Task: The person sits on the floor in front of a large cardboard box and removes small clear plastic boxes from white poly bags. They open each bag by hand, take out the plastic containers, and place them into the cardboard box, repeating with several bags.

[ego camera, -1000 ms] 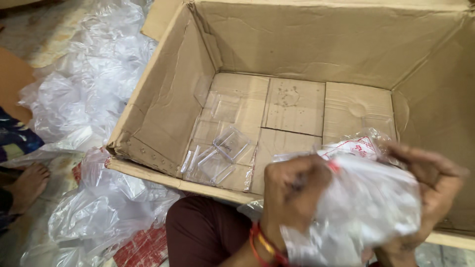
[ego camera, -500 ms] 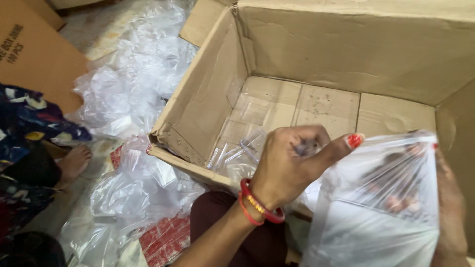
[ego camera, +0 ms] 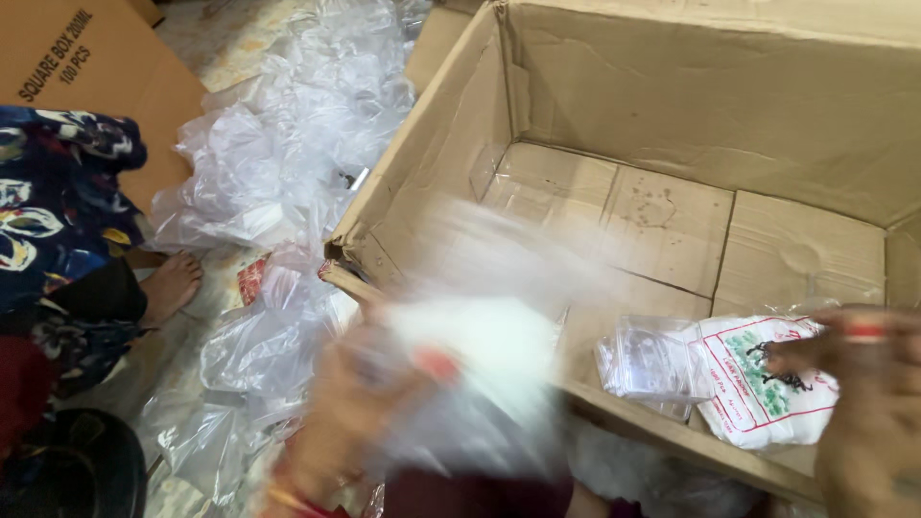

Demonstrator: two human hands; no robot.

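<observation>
The large open cardboard box [ego camera: 672, 192] is taking up most of the view, lying with its opening toward the person, probably so that things can be dropped in without lifting over a high wall; its near flap [ego camera: 672, 432] is lying low, just in front of the person's lap. Left of the box, a heap of loose clear plastic bags [ego camera: 288, 144] is spreading across the floor, within arm's reach, likely as a stock to draw from. Farther left of the box, another person in a dark flowered garment [ego camera: 58, 211] is sitting with a bare foot [ego camera: 173, 283] resting at the edge of the heap, beside a second cardboard carton [ego camera: 86, 58]. Inside the box, near its front right corner, a few small clear pouches [ego camera: 652, 360] are lying flat on the bottom, just beside a white printed packet [ego camera: 767, 384]. The right hand [ego camera: 863, 403] is reaching over the box's near flap, its fingertips closing on the white printed packet at the packet's right edge, so the packet is sitting partly on the box floor and partly in that pinch. The left hand [ego camera: 355, 422] is sweeping in front of the box's near left corner, carrying a pale plastic bag [ego camera: 470, 355]; both are badly smeared by motion, so the exact finger posture cannot be told.
</observation>
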